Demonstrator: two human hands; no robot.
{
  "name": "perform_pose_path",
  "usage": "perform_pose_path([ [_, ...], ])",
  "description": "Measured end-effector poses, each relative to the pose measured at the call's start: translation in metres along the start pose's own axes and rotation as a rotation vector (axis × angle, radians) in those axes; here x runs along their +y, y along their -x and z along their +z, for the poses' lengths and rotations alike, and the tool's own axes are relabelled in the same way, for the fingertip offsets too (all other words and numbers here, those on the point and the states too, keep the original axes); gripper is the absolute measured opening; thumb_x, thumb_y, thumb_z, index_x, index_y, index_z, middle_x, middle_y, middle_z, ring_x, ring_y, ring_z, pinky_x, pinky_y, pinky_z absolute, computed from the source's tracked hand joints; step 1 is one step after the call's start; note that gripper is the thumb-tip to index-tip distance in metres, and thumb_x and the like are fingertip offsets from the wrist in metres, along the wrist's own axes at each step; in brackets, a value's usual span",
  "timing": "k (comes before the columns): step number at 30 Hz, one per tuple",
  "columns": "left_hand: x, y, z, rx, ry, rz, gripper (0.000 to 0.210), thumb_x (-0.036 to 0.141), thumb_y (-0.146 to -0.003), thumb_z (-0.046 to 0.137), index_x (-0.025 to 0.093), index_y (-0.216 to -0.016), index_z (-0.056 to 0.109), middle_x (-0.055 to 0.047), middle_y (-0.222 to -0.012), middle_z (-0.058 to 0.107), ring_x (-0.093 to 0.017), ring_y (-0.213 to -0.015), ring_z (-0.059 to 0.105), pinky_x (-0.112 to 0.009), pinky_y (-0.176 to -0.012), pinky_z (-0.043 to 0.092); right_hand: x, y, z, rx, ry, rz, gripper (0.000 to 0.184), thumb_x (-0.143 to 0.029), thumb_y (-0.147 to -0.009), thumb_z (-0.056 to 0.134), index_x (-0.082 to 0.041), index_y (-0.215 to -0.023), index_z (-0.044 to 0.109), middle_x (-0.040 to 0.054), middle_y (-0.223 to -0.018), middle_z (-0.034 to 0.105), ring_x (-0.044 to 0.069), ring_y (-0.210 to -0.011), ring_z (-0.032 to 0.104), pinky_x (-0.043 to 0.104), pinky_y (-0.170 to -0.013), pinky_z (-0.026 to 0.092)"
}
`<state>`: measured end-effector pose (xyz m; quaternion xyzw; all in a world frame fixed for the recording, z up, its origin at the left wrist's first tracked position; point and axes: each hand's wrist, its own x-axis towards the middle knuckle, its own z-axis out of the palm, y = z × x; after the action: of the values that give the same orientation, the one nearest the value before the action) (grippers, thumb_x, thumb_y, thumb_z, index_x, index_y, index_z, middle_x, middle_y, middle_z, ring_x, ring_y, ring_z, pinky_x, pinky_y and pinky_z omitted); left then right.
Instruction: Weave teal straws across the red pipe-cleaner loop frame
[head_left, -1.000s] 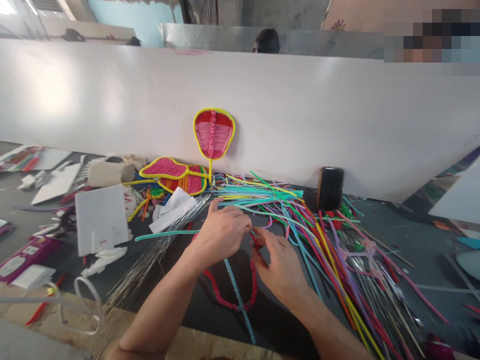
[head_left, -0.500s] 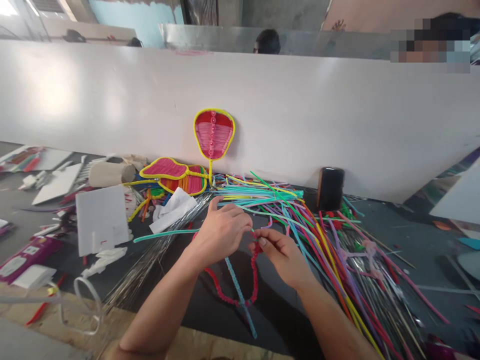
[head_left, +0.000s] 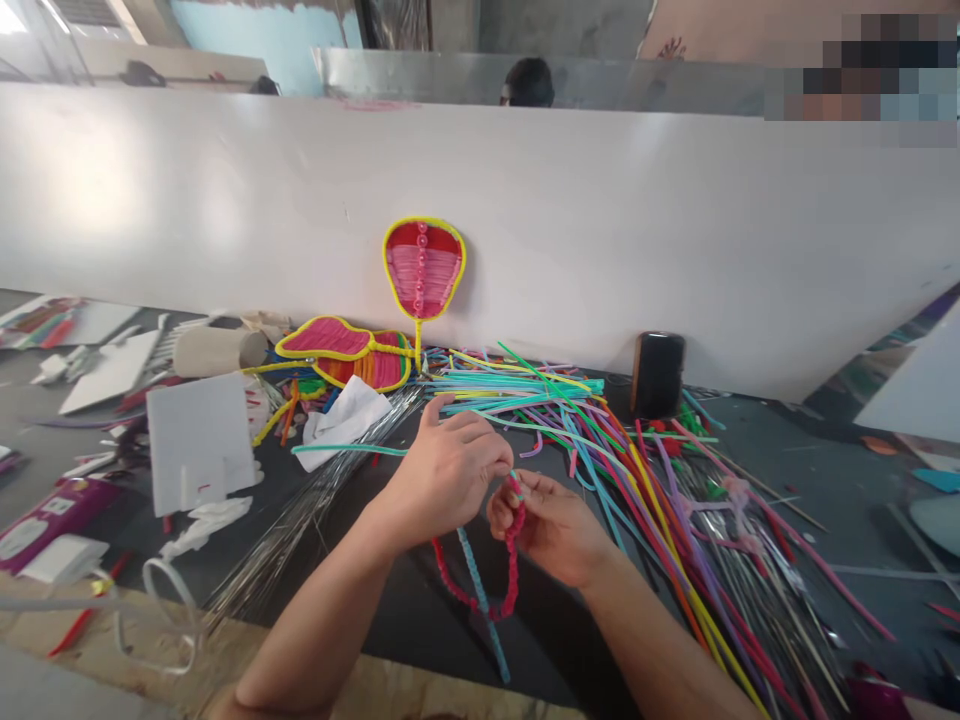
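My left hand (head_left: 459, 462) is closed in a pinch on a teal pipe cleaner (head_left: 352, 450), whose free length sticks out to the left. Its other end meets a crimson twisted pipe-cleaner loop (head_left: 512, 570), with a bit of teal showing at the join between my hands. My right hand (head_left: 553, 525) grips the upper right of that loop between thumb and fingers. Below my hands, a light blue twisted pipe-cleaner stem (head_left: 480, 592) crosses the bottom of the loop; its top is hidden by my left hand.
A bundle of pipe cleaners (head_left: 525, 388) and a dark phone (head_left: 659, 375) lie ahead by the white board (head_left: 570, 230). A yellow-rimmed pink paddle shape (head_left: 424, 268) stands against it. Wires (head_left: 300, 530) lie left, along with a white card (head_left: 201, 445).
My right hand has turned and curled more around the crimson loop. The teal pipe cleaner's free end has drawn in to the right and up. The camera view has shifted slightly.
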<state>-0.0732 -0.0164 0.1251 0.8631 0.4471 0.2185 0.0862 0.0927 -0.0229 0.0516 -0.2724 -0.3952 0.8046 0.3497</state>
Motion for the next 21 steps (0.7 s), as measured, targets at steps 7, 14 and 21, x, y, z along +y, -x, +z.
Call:
perform_pose_path([
  [7, -0.012, 0.0, 0.0, 0.04, -0.102, -0.133, 0.019, 0.014, -0.085, 0.044, 0.02, -0.077, 0.06, 0.0, -0.08, 0.068, -0.017, -0.086, 0.059, -0.045, -0.1, 0.023, -0.005, 0.002, -0.007, 0.41, 0.825, -0.515, 0.02, -0.036, -0.089, 0.05, -0.02, -0.099, 0.058, 0.006, -0.091, 0.063, 0.017, -0.082, 0.059, 0.032, -0.073, 0.048],
  [14, -0.011, -0.001, 0.006, 0.069, -0.091, -0.134, 0.019, 0.015, -0.086, 0.044, 0.021, -0.078, 0.061, 0.0, -0.081, 0.069, -0.017, -0.086, 0.059, -0.047, -0.104, 0.02, -0.006, 0.004, -0.006, 0.467, 1.396, -0.834, 0.014, -0.027, -0.085, 0.058, -0.021, -0.097, 0.062, 0.007, -0.09, 0.067, 0.021, -0.085, 0.06, 0.037, -0.077, 0.048],
  [21, -0.003, -0.002, 0.005, 0.056, -0.055, -0.099, 0.017, 0.015, -0.086, 0.045, 0.021, -0.078, 0.058, 0.0, -0.081, 0.068, -0.018, -0.089, 0.058, -0.05, -0.106, 0.015, -0.01, 0.006, -0.001, 0.446, 1.116, -0.592, 0.011, -0.03, -0.085, 0.057, -0.021, -0.081, 0.06, 0.0022, -0.078, 0.063, 0.017, -0.075, 0.058, 0.029, -0.069, 0.047],
])
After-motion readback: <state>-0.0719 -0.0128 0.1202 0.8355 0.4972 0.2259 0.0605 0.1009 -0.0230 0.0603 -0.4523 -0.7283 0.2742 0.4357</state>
